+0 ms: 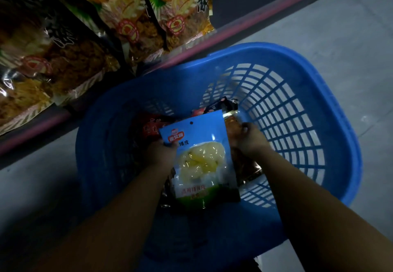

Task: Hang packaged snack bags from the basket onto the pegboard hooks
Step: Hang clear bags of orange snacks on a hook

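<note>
Grey floor (319,16), blue basket (319,76); left hand (161,152) grips blue-topped clear-window bag (202,157); right hand (248,140) grips brown packet (244,165).

Blue plastic basket (297,106) with slotted walls sits on the floor. Inside it, 1 blue snack bag (200,154) with clear window showing yellow pieces, hang hole at top, lies face up, tilted, atop darker red and brown snack bags (244,165), mostly hidden beneath.
</note>
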A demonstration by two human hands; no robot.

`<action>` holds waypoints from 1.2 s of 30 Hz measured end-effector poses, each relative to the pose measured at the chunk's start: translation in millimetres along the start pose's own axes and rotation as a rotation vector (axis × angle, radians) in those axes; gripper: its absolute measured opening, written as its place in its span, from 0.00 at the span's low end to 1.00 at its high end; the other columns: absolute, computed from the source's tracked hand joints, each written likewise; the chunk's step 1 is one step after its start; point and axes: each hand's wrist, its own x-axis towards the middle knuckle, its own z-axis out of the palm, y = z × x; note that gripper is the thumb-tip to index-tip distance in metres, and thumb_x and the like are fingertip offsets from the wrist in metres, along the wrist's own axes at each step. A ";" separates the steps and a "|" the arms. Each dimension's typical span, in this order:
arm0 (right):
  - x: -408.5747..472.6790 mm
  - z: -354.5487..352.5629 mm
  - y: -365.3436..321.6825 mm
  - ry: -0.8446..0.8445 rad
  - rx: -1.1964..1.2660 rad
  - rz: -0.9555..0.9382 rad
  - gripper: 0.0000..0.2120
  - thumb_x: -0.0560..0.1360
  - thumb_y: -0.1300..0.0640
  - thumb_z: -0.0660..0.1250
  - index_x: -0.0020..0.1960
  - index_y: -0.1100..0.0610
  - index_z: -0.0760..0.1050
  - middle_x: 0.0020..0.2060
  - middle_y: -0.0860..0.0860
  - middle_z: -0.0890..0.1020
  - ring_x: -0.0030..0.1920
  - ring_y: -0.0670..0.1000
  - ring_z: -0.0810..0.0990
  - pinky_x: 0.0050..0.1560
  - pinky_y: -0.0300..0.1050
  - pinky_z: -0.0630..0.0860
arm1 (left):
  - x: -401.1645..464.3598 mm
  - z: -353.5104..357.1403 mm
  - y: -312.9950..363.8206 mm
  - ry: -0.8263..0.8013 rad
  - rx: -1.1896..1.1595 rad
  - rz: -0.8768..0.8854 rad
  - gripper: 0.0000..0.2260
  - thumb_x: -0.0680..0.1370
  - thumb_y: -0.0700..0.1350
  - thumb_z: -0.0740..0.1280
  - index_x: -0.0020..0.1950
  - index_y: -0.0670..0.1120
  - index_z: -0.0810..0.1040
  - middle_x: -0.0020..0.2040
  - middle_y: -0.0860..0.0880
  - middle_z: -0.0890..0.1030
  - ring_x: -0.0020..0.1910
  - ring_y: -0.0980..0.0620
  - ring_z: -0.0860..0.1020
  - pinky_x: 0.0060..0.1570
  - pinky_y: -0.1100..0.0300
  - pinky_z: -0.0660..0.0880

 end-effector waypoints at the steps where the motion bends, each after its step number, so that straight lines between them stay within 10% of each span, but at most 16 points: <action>1: 0.6 -1.4 0.0 -0.007 0.152 0.002 0.22 0.69 0.54 0.73 0.61 0.58 0.75 0.55 0.58 0.82 0.57 0.59 0.79 0.63 0.58 0.73 | -1.9 -0.4 4.0 0.004 0.006 0.002 0.14 0.77 0.50 0.66 0.57 0.42 0.77 0.52 0.40 0.81 0.49 0.42 0.80 0.51 0.50 0.78; 6: -12.5 -10.6 -8.1 -0.091 0.496 -0.028 0.05 0.69 0.60 0.75 0.44 0.57 0.82 0.41 0.55 0.85 0.41 0.55 0.83 0.48 0.52 0.81 | -21.1 -12.5 32.4 0.080 -0.244 0.074 0.13 0.79 0.48 0.62 0.60 0.43 0.74 0.56 0.40 0.80 0.52 0.40 0.79 0.52 0.50 0.76; 10: -32.4 -22.6 -28.8 -0.089 0.665 -0.110 0.11 0.71 0.71 0.69 0.46 0.56 0.77 0.39 0.54 0.83 0.36 0.52 0.82 0.34 0.44 0.78 | -43.4 -40.8 41.7 0.104 -0.496 0.119 0.11 0.79 0.49 0.64 0.59 0.47 0.73 0.54 0.44 0.80 0.52 0.42 0.80 0.55 0.43 0.76; 15: -93.9 -47.9 -68.6 0.039 0.735 -0.230 0.09 0.73 0.58 0.70 0.35 0.57 0.79 0.24 0.48 0.81 0.24 0.44 0.78 0.24 0.35 0.73 | -100.2 -93.1 48.5 0.074 -0.800 0.075 0.10 0.69 0.56 0.73 0.44 0.53 0.81 0.43 0.52 0.85 0.43 0.51 0.84 0.46 0.47 0.80; 22: -261.8 -139.1 -168.8 -0.014 0.694 -0.303 0.14 0.74 0.56 0.70 0.31 0.56 0.79 0.25 0.48 0.81 0.25 0.45 0.77 0.27 0.35 0.73 | -235.7 -233.1 81.1 0.196 -0.931 -0.021 0.15 0.59 0.65 0.71 0.39 0.58 0.79 0.34 0.60 0.83 0.35 0.60 0.83 0.38 0.54 0.77; 29: -483.6 -236.8 -311.1 -0.104 0.640 -0.516 0.07 0.75 0.57 0.69 0.38 0.53 0.80 0.26 0.42 0.82 0.28 0.39 0.79 0.29 0.31 0.74 | -407.2 -447.4 143.6 0.428 -1.004 0.143 0.01 0.70 0.53 0.72 0.39 0.60 0.83 0.42 0.58 0.85 0.49 0.54 0.82 0.56 0.46 0.77; 36: -651.3 -252.7 -430.2 -0.036 0.607 -0.841 0.16 0.75 0.56 0.69 0.32 0.64 0.77 0.25 0.58 0.77 0.30 0.44 0.73 0.29 0.35 0.68 | -532.4 -641.8 140.8 0.843 -1.013 0.409 0.10 0.74 0.52 0.69 0.51 0.49 0.80 0.44 0.53 0.83 0.41 0.62 0.82 0.39 0.67 0.77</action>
